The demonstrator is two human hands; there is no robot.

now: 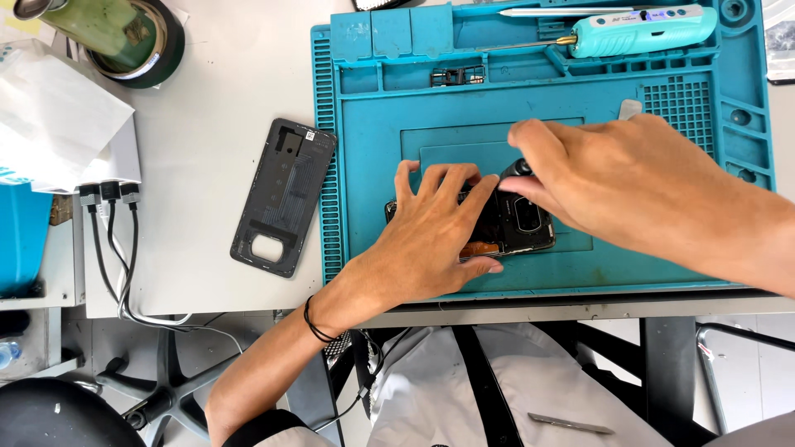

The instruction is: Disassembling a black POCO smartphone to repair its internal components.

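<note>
Now my left hand presses flat, fingers spread, on the opened black phone, its innards exposed; my right hand pinches a small dark tool.

Left of your teal repair mat lies a dark phone back cover; a teal electric screwdriver rests along its top edge, a tape roll far left.

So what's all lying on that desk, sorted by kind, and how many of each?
Opened phones, under the left hand and right hand: 1
Phone back covers: 1
Teal work mats: 1
Teal electric screwdrivers: 1
Tape rolls: 1
Plugged-in cables: 3
Total: 8
</note>
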